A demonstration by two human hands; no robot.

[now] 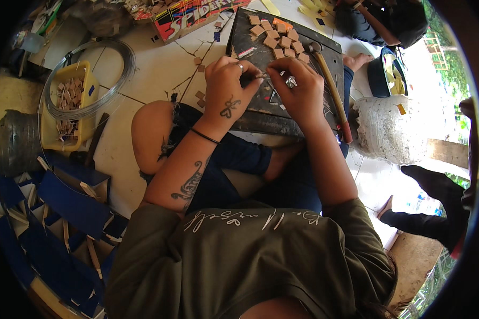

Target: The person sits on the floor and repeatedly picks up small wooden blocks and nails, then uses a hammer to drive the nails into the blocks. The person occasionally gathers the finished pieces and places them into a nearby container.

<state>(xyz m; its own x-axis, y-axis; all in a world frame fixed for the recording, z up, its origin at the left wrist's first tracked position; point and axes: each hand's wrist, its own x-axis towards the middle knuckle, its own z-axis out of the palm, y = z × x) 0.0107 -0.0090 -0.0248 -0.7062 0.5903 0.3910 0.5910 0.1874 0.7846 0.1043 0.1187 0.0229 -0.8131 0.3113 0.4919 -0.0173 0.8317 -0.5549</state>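
Observation:
My left hand (226, 87) and my right hand (299, 87) meet over a low dark table (255, 114). The fingertips of both are pinched together around a small, pale piece (262, 75), too small to name. Just beneath the right fingers lie some shiny metal bits (290, 81). Beyond the hands, several small square wooden pieces (285, 42) are heaped on the tabletop. Along the table's right side rests a hammer (329, 80), its wooden handle pointing toward me and ending in red.
At the left, a coil of wire (130, 64) leans over a yellow basket (85, 135) holding wooden pieces. Blue boxes (72, 204) are piled lower left. To the right stand a worn whitish drum (386, 127) and a dark tub (380, 72). Other people sit nearby.

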